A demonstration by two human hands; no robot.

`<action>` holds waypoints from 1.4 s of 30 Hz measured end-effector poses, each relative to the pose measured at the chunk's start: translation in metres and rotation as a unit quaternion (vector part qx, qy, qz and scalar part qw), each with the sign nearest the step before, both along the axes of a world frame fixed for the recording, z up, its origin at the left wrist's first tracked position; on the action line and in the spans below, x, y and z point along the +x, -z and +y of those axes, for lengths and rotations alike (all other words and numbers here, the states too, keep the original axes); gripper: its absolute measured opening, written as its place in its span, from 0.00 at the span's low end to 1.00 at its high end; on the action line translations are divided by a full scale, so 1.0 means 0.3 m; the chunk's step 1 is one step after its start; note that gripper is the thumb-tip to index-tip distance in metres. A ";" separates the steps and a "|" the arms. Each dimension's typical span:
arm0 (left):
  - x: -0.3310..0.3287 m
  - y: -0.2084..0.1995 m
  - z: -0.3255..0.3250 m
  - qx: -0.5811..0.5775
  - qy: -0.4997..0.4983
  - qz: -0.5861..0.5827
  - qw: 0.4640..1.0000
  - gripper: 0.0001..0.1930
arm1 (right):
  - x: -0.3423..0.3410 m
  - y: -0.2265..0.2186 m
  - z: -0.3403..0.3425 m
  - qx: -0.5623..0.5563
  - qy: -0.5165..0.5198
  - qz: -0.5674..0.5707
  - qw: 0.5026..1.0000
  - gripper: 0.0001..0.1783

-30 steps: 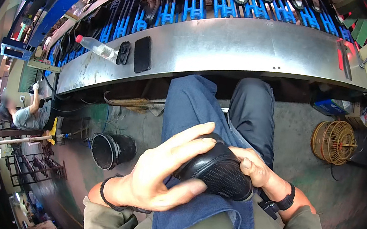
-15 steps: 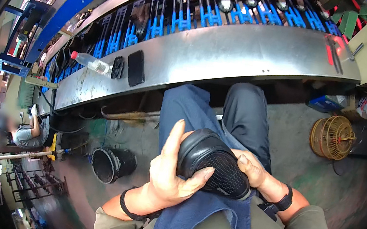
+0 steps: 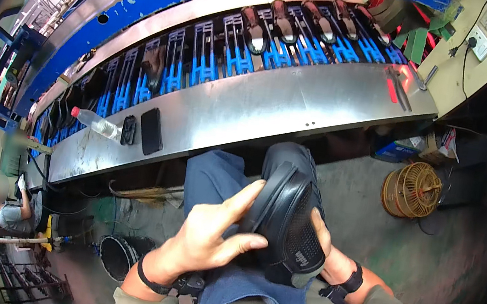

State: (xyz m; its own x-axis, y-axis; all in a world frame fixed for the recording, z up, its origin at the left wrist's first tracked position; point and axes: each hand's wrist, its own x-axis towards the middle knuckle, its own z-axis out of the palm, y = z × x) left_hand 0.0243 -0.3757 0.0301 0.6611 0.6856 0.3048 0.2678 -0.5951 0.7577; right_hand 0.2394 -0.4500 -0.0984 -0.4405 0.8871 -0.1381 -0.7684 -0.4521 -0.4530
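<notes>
A black shoe [image 3: 299, 224] with a perforated upper is held over my lap, tilted on its side with its thick sole toward the left. My left hand [image 3: 208, 235] is against the sole side, its fingers stretched along the sole's edge and the thumb toward the upper. My right hand [image 3: 337, 265] grips the shoe from the right, thumb on the perforated part, other fingers hidden behind it. Under the shoe a blue denim apron [image 3: 252, 297] covers my lap.
Ahead runs a metal ledge [image 3: 250, 111] bearing a bottle [image 3: 97, 124], a phone [image 3: 151, 131] and a small black object [image 3: 128, 130]. Behind it, brown shoes [image 3: 284, 23] sit on blue racks [image 3: 204, 63]. A bucket [image 3: 115, 257] and a round yellow cage [image 3: 412, 190] stand on the floor.
The shoe has turned from lying flatter to standing more on its side, showing more of its right side. My left thumb has come off the perforated upper. The whole view has shifted.
</notes>
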 end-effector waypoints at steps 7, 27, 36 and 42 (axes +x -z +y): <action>0.006 -0.014 -0.026 -0.030 -0.007 0.015 0.999 0.35 | 0.002 0.067 -0.009 -0.011 0.025 0.025 0.999 0.36; -0.233 0.281 -0.005 -0.458 -0.128 -0.444 0.759 0.50 | -0.207 -0.265 0.130 0.419 -0.114 -0.554 0.710 0.44; -0.217 0.275 -0.074 -0.455 -0.098 -0.458 0.757 0.48 | -0.278 -0.310 0.400 0.626 0.000 -0.458 0.631 0.35; -0.207 0.331 -0.076 -0.557 -0.097 -0.464 0.682 0.52 | -0.236 -0.266 0.392 0.660 0.027 -0.420 0.623 0.31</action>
State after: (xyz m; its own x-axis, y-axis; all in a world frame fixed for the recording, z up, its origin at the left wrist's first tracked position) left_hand -0.0379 -0.3984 -0.0691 0.4019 0.8809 -0.2499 -0.6432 0.4659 0.6077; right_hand 0.1686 -0.3322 -0.0186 -0.6689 0.4829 0.5651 -0.0086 0.7552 -0.6555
